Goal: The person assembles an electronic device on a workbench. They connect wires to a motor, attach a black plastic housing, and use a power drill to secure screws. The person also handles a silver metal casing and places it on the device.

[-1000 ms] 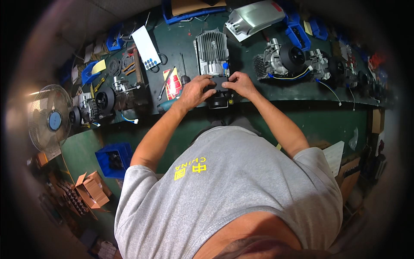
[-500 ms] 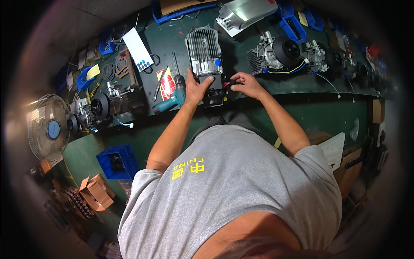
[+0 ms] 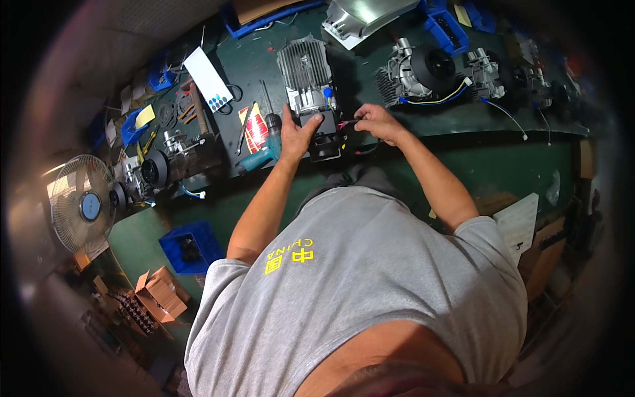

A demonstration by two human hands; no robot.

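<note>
Pinching wires [image 3: 346,123] between right fingertips [image 3: 361,114], beside unit [image 3: 305,69]

Noted from where I stand: grey short-sleeved fabric T-shirt [image 3: 377,278], creased; bright yellow printed characters [image 3: 302,256] on chest; dark grey trousers [image 3: 380,178].

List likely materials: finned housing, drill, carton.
Finned housing: probably cast aluminium; dull silver-grey, thin ribs.
Drill: body likely moulded plastic; smooth teal, though finish is hard to judge.
Carton: cardboard, matt brown, with folded flaps.
</note>
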